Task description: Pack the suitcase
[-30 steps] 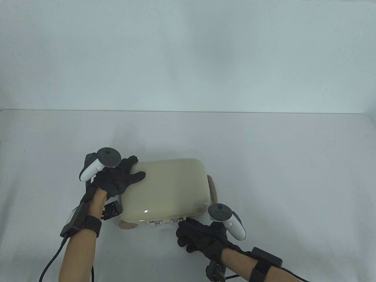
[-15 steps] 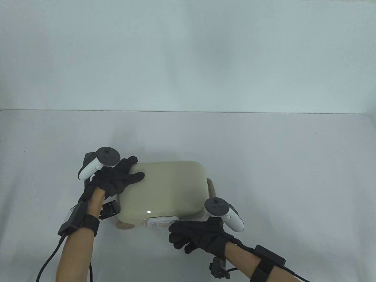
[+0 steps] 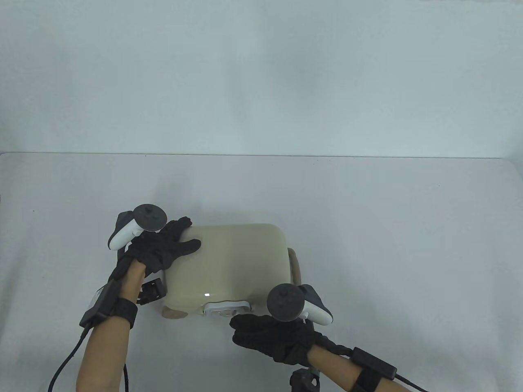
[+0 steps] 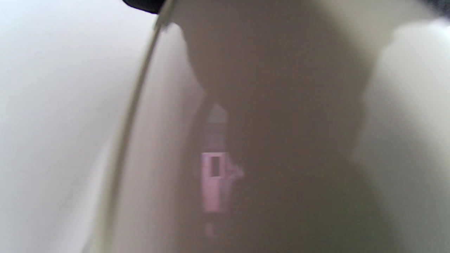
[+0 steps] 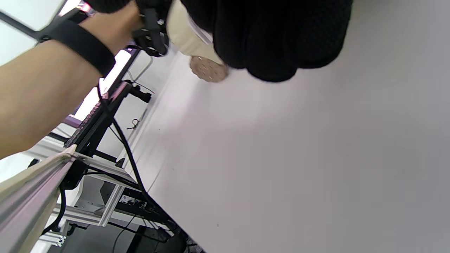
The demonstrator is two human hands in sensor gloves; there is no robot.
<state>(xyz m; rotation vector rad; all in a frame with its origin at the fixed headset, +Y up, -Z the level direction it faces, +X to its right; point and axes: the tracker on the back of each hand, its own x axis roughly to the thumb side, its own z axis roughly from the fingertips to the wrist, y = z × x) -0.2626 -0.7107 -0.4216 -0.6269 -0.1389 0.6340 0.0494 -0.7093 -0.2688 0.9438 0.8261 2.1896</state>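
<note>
1. Low in the table view's centre, the suitcase (image 3: 229, 265) lay closed; its white latch (image 3: 226, 308), open a second earlier, now sat flat.
2. Left hand (image 3: 163, 247) rested flat-fingered on the lid's left end.
3. Right hand (image 3: 269, 335), fingers loosely curled and holding nothing, had drawn back just below the latch, so packing looked finished.

Left wrist view is badly blurred, lens almost against the beige suitcase shell (image 4: 161, 147). Its curved edge runs from top centre down to lower left, pale table (image 4: 52, 123) beyond it. A broad dark shadow covers the shell's middle. Small pinkish reflection (image 4: 214, 182) sits on the shell. Black glove (image 4: 142, 4) barely shows at top edge.
</note>
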